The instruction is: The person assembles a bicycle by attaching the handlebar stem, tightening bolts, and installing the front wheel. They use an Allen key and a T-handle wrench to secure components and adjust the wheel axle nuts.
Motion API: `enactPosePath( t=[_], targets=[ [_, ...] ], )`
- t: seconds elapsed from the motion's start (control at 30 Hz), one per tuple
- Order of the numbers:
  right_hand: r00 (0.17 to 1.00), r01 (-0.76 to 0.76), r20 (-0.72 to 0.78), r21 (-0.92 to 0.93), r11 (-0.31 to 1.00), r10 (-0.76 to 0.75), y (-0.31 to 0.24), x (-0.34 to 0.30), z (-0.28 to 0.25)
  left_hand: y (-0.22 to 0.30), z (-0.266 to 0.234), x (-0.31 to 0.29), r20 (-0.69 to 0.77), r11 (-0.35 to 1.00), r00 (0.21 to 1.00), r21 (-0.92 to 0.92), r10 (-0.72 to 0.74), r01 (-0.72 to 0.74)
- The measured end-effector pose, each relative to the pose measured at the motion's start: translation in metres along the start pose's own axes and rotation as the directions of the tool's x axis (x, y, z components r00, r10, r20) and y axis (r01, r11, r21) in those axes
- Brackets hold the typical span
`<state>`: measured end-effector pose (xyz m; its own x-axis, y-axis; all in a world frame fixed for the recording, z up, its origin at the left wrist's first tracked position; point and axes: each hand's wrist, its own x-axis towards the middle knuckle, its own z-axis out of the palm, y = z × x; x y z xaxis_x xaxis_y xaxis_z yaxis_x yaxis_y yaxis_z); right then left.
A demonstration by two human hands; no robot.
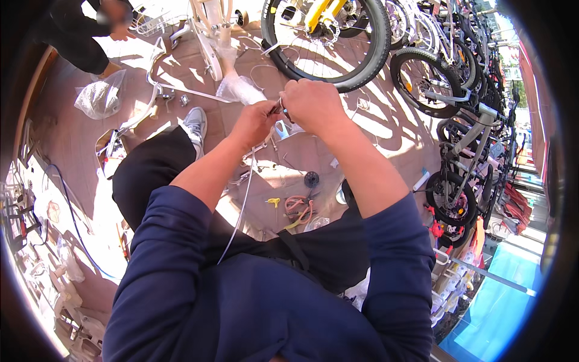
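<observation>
Hands: left hand [256,123] and right hand [312,105] met at twelve o'clock from the torso, fingers bent in and nearly closed, with little gap between them.
Small dark part: it lay between the fingertips [278,109], at two o'clock of the left hand and nine o'clock of the right; both appeared to pinch it, though its shape was mostly hidden.
Step in hand: seemingly close finger work on that part, held above the floor [404,151].
Next move: it likely called for a steady left pinch and small, controlled right-hand motion.
Pale cable: it ran toward seven o'clock below the hands [246,196]; whether it joined the part could not be told.
Bicycle tyre: it stood at one o'clock [378,54], beyond the right hand.
Yellow piece: it lay at six o'clock [273,202].
</observation>
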<state>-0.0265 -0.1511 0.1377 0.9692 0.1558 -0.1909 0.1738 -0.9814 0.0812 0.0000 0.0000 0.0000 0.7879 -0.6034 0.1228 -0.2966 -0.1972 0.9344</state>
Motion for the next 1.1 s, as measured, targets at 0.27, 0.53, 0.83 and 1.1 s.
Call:
enactPosePath(
  t=[0.27, 0.53, 0.83, 1.1],
  targets=[
    [0.996, -0.017, 0.091, 0.051, 0.999, 0.012, -0.003, 0.000, -0.021, -0.001, 0.006, 0.001, -0.027, 1.000, 1.000, 0.006, 0.000, 0.000],
    [0.992, -0.093, 0.096, 0.103, 0.990, 0.083, -0.007, 0.003, -0.022, 0.005, 0.000, 0.002, 0.034, 0.995, 0.996, 0.064, -0.084, 0.082],
    [0.990, -0.099, 0.105, 0.079, 0.992, 0.090, -0.007, 0.000, -0.020, 0.001, 0.004, 0.000, -0.029, 1.000, 0.999, -0.009, -0.030, 0.029],
    [0.988, -0.123, 0.112, 0.145, 0.982, 0.107, -0.012, 0.003, -0.018, 0.005, 0.004, -0.002, -0.061, 0.999, 0.998, 0.029, -0.020, 0.021]
  ],
)
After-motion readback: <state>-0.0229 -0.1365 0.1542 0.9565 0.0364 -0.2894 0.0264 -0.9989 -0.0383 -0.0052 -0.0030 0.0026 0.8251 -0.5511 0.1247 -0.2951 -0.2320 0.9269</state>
